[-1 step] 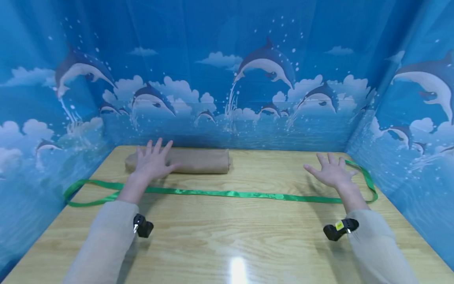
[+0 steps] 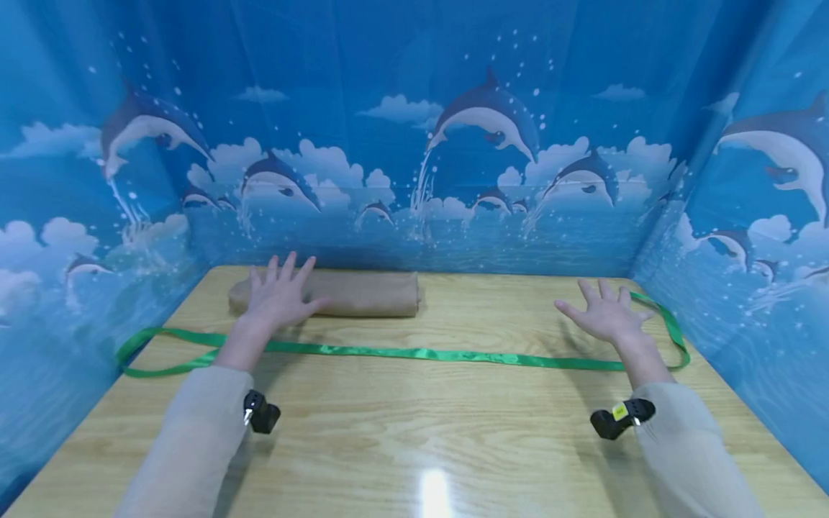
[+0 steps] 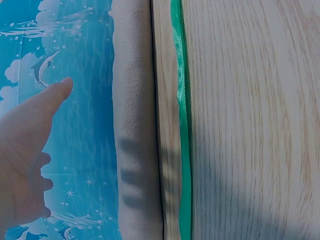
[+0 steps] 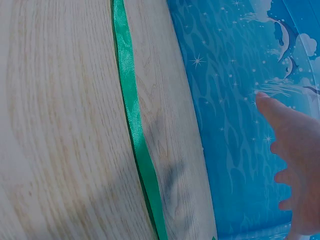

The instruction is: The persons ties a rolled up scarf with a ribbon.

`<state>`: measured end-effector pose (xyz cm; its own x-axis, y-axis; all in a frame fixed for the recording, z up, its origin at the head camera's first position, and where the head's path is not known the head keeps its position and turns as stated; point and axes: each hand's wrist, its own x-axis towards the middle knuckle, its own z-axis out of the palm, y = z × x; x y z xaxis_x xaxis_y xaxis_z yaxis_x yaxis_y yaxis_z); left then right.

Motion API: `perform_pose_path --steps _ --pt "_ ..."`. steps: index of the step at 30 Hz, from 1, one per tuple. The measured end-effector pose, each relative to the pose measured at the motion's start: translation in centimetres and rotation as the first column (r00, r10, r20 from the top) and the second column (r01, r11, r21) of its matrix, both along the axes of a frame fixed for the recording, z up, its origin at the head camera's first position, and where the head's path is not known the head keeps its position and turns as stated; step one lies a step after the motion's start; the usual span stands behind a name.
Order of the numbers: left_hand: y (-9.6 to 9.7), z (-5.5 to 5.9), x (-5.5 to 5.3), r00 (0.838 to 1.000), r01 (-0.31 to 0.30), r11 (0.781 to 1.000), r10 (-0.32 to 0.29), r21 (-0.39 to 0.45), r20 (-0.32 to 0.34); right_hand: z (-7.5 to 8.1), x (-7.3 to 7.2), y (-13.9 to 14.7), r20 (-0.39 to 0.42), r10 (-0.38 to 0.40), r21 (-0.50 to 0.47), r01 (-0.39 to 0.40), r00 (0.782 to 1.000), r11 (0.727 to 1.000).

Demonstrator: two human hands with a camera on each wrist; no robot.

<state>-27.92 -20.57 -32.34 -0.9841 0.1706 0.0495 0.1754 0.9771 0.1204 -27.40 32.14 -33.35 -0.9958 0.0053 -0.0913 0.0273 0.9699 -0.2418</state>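
My left hand (image 2: 278, 296) is spread, fingers apart, over the left part of a rolled brown cloth (image 2: 372, 293). In the left wrist view a gap shows between that hand (image 3: 22, 160) and the roll (image 3: 135, 110), with finger shadows on the cloth. A long green ribbon (image 2: 421, 353) lies across the table in front of the roll, looping at both ends. My right hand (image 2: 609, 314), also spread and holding nothing, hovers beside the ribbon's right loop. In the right wrist view the ribbon (image 4: 131, 95) runs along the wood, away from the hand (image 4: 295, 160).
The wooden table (image 2: 388, 432) has a bright glare spot at its front. A blue curtain (image 2: 363, 57) printed with dolphins encloses the back and both sides. Small black cameras (image 2: 262, 412) are strapped over both light sleeves.
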Motion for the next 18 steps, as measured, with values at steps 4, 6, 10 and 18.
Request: perform_pose_path --steps 4,6,10,18 --pt "-0.02 -0.12 -0.02 1.000 0.003 1.000 -0.003 0.001 -0.002 -0.07 0.00 -0.07 -0.001 0.002 0.002 -0.002 1.000 1.000" --pt "-0.03 -0.21 -0.02 1.000 0.005 1.000 -0.005 0.002 -0.002 -0.17 -0.01 -0.12 -0.002 0.001 0.004 -0.001 1.000 1.000" --pt "-0.18 -0.35 -0.01 1.000 0.004 1.000 -0.004 0.010 0.000 -0.23 0.03 -0.32 0.006 0.000 0.000 0.000 1.000 1.000" --pt "-0.38 -0.45 -0.06 1.000 0.006 1.000 -0.006 0.017 0.003 -0.03 0.05 -0.72 0.008 0.000 -0.009 0.001 1.000 1.000"
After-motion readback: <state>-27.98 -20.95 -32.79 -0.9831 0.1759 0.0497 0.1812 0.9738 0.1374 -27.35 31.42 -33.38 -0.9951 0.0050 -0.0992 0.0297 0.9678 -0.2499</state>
